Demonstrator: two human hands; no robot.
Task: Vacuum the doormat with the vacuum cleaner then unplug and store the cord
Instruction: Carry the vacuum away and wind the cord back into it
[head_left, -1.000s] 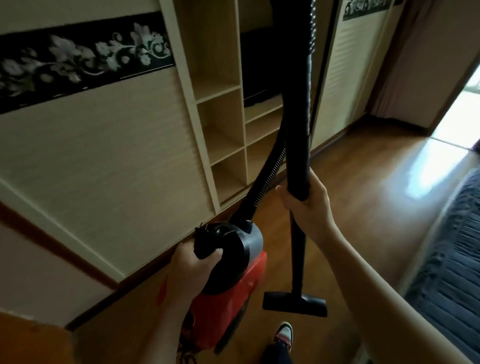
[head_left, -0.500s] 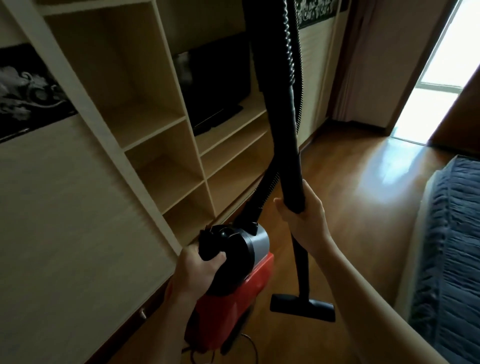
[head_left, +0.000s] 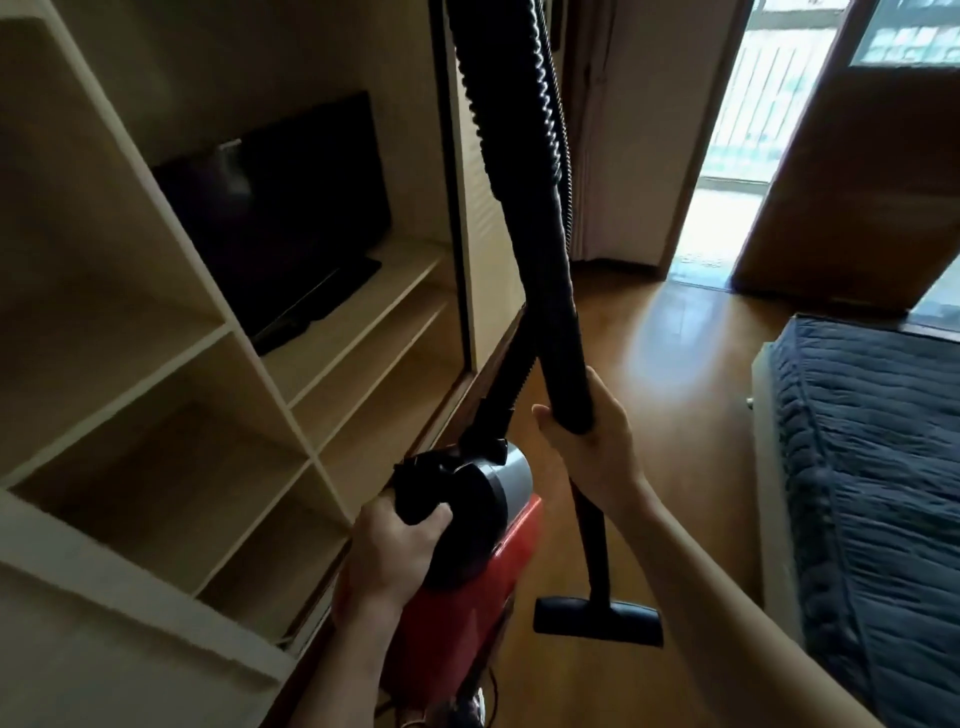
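A red vacuum cleaner (head_left: 467, 613) with a black and grey top hangs off the floor at lower centre. My left hand (head_left: 392, 556) grips its black carry handle. My right hand (head_left: 592, 447) grips the black wand (head_left: 550, 291), which stands nearly upright. The black floor nozzle (head_left: 597, 621) hangs at the wand's lower end above the wood floor. A ribbed black hose (head_left: 550, 104) loops from the vacuum body up past the top of the view. A bit of cord shows under the vacuum at the bottom edge. No doormat can be made out for sure.
Beige shelving (head_left: 218, 332) with a dark TV (head_left: 280, 208) lines the left wall. A bed with a dark blue quilt (head_left: 872, 467) stands at the right. Wood floor (head_left: 675, 364) runs ahead to a bright balcony doorway (head_left: 727, 208) beside a brown door (head_left: 852, 197).
The view has swung right and forward along the shelving toward the doorway. Both hands keep their grips, and the vacuum and wand travel with me.
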